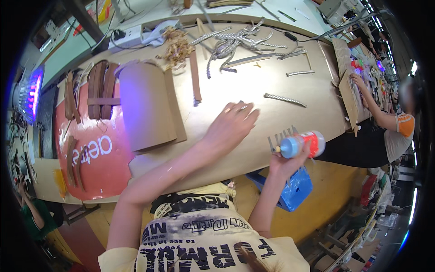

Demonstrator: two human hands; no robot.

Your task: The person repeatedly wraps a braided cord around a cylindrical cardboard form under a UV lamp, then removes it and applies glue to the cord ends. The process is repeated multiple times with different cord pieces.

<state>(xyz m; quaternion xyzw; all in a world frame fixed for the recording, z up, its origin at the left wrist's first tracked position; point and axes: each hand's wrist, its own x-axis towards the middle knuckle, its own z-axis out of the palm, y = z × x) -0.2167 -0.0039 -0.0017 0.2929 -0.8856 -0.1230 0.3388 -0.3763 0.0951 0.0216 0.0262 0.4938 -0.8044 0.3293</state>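
Note:
My right hand (290, 163) is wrapped round a squeeze bottle (312, 143) with a red label, a light blue top and a small yellowish tip. The bottle is tilted, its tip toward the left, just past the table's front edge. Several thin grey strips (282, 135) stick out beside the bottle, at the fingers; how they are held is hidden. Low over the tan tabletop, my left hand (231, 124) is palm down, fingers somewhat bent and slightly apart, with nothing visible held. A short twisted grey cord (285, 99) lies nearest to it, to the right.
A tangle of grey cords (235, 43) lies at the back beside tan scraps (176, 45). Brown panels (147, 104) and brown straps (102, 90) are at left, near a red sheet (108, 167). A blue stool (297, 188) stands below the edge; a co-worker (389, 131) is at right.

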